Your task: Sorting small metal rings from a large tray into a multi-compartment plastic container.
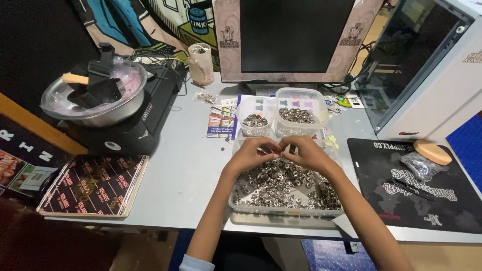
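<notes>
Left hand point(249, 154) and right hand point(307, 152) brought together fingertip to fingertip above the far end of the clear tray point(236, 201), fingers curled narrow and pinched around something small between them, too small to tell apart; most likely one or two of the small metal rings point(281, 188) heaped in the tray. Rings directly beneath and toward the body from both hands, filling the tray from edge to edge; no long axis to speak of, a loose pile; both hands about equally near, wrists resting just over it.

Beyond the tray, two smaller clear tubs side by side: the rounder left tub point(255, 116) with a small mound of the same metal pieces, the squarer right tub point(299, 111) with a fuller layer. Left of those tubs, flat on the grey worktop point(186, 170), a rectangular leaflet point(221, 122), blue at the lower part with striped colours above. Right of the tray, a black mat point(401, 200) with pale lettering, carrying a clear bag of metal bits point(420, 165) and a round tan pad point(432, 151). Far left of the tray, a black machine with a domed clear bowl point(95, 95); nearer, a dark patterned flat package point(95, 184). Behind the tubs, a dark monitor point(296, 35) in a pale patterned frame; a frosted jar point(201, 63) to its left.
</notes>
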